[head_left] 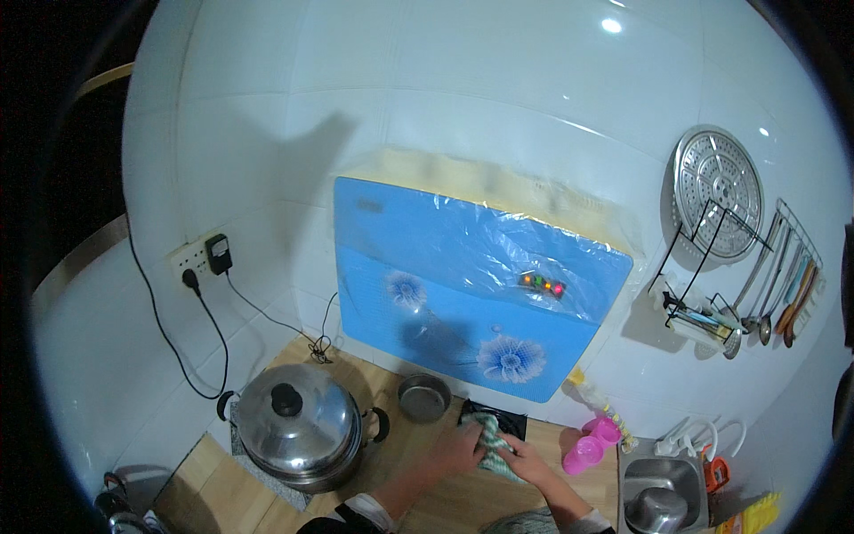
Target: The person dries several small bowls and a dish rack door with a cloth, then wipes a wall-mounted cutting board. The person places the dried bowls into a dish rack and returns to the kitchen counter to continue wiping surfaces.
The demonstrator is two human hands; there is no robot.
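Observation:
A green and white checked cloth [492,444] lies bunched between both hands, low in the picture's middle. My left hand [462,448] is on its left side, fingers bent over the fabric. From the right, my right hand [524,459] pinches the cloth's edge between thumb and fingers. Just behind the hands is a black item [514,422], flat against the counter's back edge; the cloth partly hides it. A round metal bowl [425,398] stands to the left of it on the wood-patterned counter [434,504].
A lidded steel pot [297,427] stands at left, near plugged-in cords [225,347]. Pink cups [584,455] and a sink [660,467] holding a metal bowl [657,510] are at right. A flowered blue panel [467,287] and hanging utensils [777,287] are on the wall.

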